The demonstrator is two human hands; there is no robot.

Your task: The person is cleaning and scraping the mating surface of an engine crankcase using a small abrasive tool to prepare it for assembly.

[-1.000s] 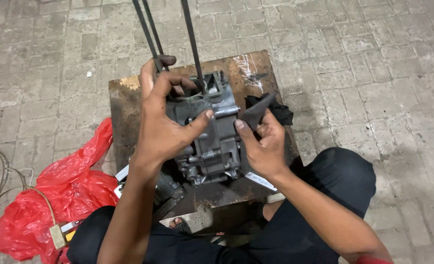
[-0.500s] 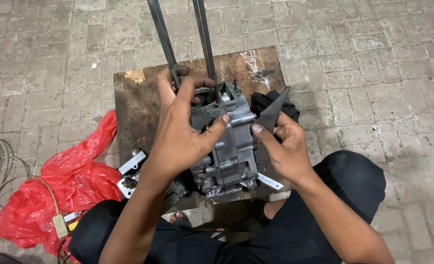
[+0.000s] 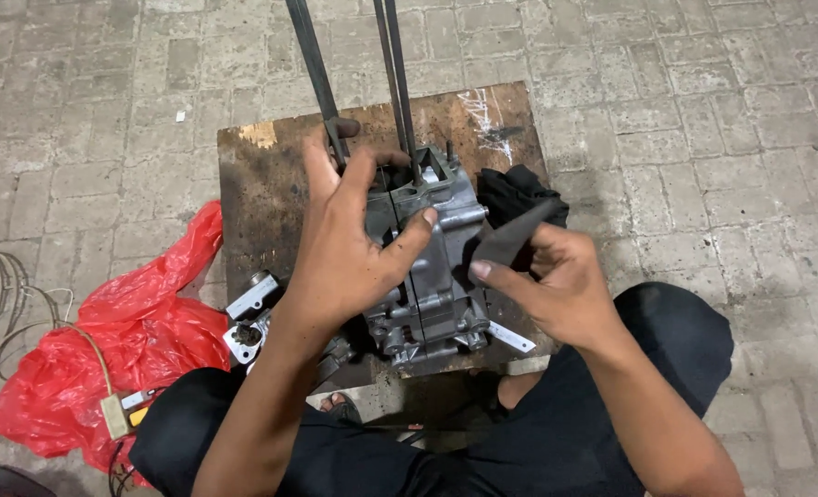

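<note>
A grey metal engine case [image 3: 441,276] stands on a worn wooden board [image 3: 261,202] laid on the paving. My left hand [image 3: 349,248] lies over its left side, thumb hooked on the top face and fingers spread upward. My right hand [image 3: 556,285] pinches a dark strip of abrasive paper or cloth [image 3: 510,237] just right of the case. Three long dark rods [image 3: 353,83] rise from the top of the case toward the camera.
A black rag [image 3: 519,193] lies on the board behind my right hand. Loose metal parts [image 3: 248,317] sit at the board's left front edge. A red plastic bag [image 3: 105,350] and a grey cable [image 3: 4,294] lie on the brick paving to the left.
My left hand has lifted its fingers off the case top, staying on the left side. My right hand has drawn slightly away from the case with the dark strip.
</note>
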